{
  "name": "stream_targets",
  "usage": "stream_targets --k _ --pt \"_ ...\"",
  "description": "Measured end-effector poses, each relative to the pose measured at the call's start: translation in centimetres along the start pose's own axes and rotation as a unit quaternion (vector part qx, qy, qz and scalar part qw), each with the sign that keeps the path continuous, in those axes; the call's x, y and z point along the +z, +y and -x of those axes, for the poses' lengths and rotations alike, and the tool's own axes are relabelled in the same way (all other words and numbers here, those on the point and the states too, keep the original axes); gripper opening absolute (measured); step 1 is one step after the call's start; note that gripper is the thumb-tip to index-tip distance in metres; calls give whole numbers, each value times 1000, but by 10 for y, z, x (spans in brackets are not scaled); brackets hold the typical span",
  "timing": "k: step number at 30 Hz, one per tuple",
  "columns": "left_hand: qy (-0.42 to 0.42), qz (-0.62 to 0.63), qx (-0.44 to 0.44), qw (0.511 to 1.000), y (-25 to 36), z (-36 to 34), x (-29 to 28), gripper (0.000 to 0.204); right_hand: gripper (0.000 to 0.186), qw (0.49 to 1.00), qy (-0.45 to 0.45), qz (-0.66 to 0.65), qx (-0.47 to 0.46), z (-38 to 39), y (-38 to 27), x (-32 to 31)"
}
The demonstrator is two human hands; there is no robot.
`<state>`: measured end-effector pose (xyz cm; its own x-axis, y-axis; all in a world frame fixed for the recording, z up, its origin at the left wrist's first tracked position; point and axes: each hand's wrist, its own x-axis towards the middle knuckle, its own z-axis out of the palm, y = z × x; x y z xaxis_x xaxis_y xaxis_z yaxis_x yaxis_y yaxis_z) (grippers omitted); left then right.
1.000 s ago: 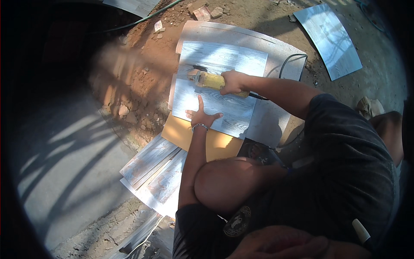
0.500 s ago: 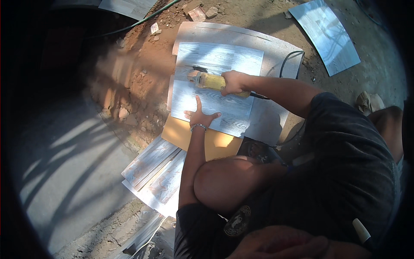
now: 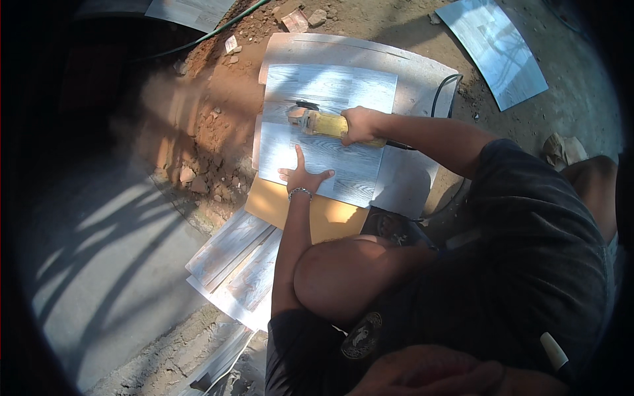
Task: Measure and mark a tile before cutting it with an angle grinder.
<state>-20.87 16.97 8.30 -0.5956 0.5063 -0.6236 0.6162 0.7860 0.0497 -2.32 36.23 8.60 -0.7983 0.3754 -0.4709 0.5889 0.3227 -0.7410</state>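
Note:
A yellow angle grinder [image 3: 328, 124] lies across a grey wood-patterned tile [image 3: 353, 165], its dark disc at the tile's surface toward the left. My right hand [image 3: 363, 124] is wrapped round the grinder's body, and a black cord runs from the tool's rear end. Below the grinder, my left hand [image 3: 305, 177] presses flat on the tile near its lower edge, fingers spread. Beneath the tile is a larger pale slab [image 3: 422, 86], with a yellow-orange sheet [image 3: 323, 218] showing at the near side.
More wood-patterned pieces [image 3: 231, 251] are stacked at the lower left. Another tile [image 3: 492, 53] rests on the ground at the upper right. Dust hangs over reddish soil [image 3: 224, 125] on the left, with broken rubble [image 3: 294, 21] at the far side. A green hose [image 3: 238, 23] crosses the upper left.
The grinder has shifted slightly to the right across the tile with my right hand on it. My left hand keeps its place on the tile. The whole view has shifted a little.

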Motion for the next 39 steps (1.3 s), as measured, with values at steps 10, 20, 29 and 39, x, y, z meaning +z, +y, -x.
stream_targets --k 10,20,29,39 --pt "1 13 22 1000 -2 1 -1 145 74 1000 3 -4 8 11 7 1" --pt "15 -11 14 1000 -1 -1 2 146 71 1000 -4 7 19 18 16 2" --pt "18 -18 4 1000 2 1 1 145 69 1000 -6 1 27 26 19 2" --pt "20 -29 -5 999 3 3 2 144 68 999 -3 -3 33 39 18 0"
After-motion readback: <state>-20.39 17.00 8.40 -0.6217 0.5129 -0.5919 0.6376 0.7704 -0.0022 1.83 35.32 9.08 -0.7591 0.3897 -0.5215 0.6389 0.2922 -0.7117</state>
